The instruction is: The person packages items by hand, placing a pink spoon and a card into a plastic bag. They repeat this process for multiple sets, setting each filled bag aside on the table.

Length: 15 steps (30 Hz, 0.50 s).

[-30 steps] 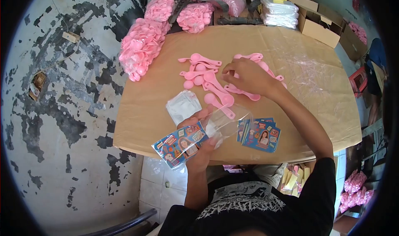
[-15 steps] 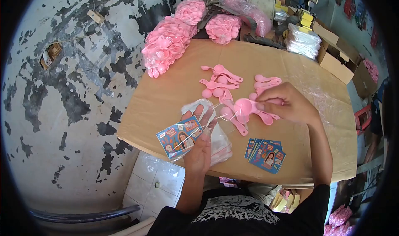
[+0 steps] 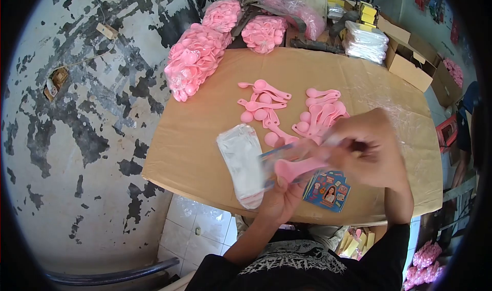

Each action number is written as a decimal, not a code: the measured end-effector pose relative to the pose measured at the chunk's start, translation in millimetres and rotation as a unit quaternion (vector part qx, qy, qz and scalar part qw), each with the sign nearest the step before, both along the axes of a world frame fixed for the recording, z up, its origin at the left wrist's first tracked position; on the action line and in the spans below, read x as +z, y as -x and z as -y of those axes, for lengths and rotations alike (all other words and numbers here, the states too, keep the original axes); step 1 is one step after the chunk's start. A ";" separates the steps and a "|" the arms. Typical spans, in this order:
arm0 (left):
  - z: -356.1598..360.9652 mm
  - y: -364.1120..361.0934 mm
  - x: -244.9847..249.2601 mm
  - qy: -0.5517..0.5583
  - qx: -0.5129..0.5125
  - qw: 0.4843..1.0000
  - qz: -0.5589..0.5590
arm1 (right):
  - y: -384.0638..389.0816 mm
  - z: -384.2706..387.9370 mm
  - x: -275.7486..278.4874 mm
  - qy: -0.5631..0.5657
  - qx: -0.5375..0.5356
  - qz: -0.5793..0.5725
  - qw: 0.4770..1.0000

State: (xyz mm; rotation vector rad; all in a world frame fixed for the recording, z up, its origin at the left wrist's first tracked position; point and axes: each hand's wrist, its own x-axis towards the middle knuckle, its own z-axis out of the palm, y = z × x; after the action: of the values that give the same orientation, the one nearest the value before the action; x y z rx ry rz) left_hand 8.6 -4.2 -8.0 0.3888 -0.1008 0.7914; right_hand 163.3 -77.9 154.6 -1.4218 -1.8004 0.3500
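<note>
My left hand [image 3: 283, 201] grips a clear bag with a blue printed card [image 3: 271, 160] in it, near the table's front edge. My right hand [image 3: 366, 147], blurred by motion, is closed on a pink spoon [image 3: 300, 168] whose bowl lies over the bag. To the left of my left hand rests a stack of clear bags [image 3: 240, 160]. Blue cards [image 3: 330, 193] with a printed portrait lie partly beneath my hands. Loose pink spoons form one group [image 3: 264, 101] at the table's middle and another [image 3: 323, 109] just behind my right hand.
Bagged pink spoons [image 3: 197, 57] are heaped at the table's [image 3: 189, 137] back left. Packed clear bags [image 3: 365, 42] and an open cardboard box [image 3: 410, 68] are at the back right. Part of another person [image 3: 466, 116] shows at the far right, beside a red stool [image 3: 447, 132].
My left hand has moved right with the bagged card, off the stack of clear bags. My right hand has brought the pink spoon down and toward me, over the bag. The view has shifted slightly.
</note>
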 end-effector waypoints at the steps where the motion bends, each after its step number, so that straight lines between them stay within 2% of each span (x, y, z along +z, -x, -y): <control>1: 0.3 -3.3 8.6 -0.014 0.000 1.000 -0.002 | -3.1 0.9 -0.1 -0.106 -0.029 -0.058 0.992; 2: -0.5 -6.8 13.9 -0.028 -0.001 1.000 -0.003 | -7.1 1.0 0.2 -0.211 -0.058 -0.113 0.969; 3: -3.5 -7.5 15.0 -0.058 0.039 0.996 -0.050 | -9.1 4.1 2.0 -0.238 -0.081 -0.123 0.960; 4: -7.1 -5.9 14.3 -0.181 0.103 0.972 -0.107 | -11.1 7.2 3.9 -0.265 -0.104 -0.132 0.949; 5: -11.8 -3.3 12.9 -0.301 0.164 0.926 -0.161 | -10.9 14.8 10.7 -0.215 -0.120 -0.098 0.964; 6: -16.0 -1.0 12.7 -0.414 0.221 0.858 -0.210 | -13.5 14.7 7.2 -0.159 -0.109 -0.063 0.979; 7: -11.5 2.8 29.9 -0.494 0.225 0.800 -0.255 | -16.1 14.7 3.9 -0.103 -0.096 -0.025 0.990; 8: -4.6 3.1 40.5 -0.509 0.178 0.789 -0.295 | -18.8 14.7 0.6 -0.049 -0.081 0.017 0.995; 10: 8.0 -0.5 50.9 -0.534 0.082 0.757 -0.367 | -6.7 -1.4 -2.6 -0.018 -0.035 0.087 0.995; 11: 9.0 -3.4 46.6 -0.501 0.055 0.775 -0.381 | -5.2 -3.9 0.8 0.034 -0.051 0.086 0.994; 12: 10.0 -6.2 42.3 -0.466 0.030 0.791 -0.394 | -8.9 -8.1 -2.5 -0.024 -0.074 0.044 0.996; 14: 4.3 -9.8 31.4 -0.393 -0.007 0.862 -0.319 | -19.1 -20.8 -13.9 -0.143 -0.115 -0.039 0.982; 15: 3.2 -9.4 32.7 -0.365 -0.048 0.882 -0.294 | -26.1 -20.1 -13.1 -0.123 -0.123 -0.007 0.985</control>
State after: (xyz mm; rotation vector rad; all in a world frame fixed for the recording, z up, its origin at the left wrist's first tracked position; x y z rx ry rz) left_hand 18.1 -7.5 24.7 1.3181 0.1600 0.4812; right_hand 189.4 -57.8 141.5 -1.4379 -1.5730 0.0075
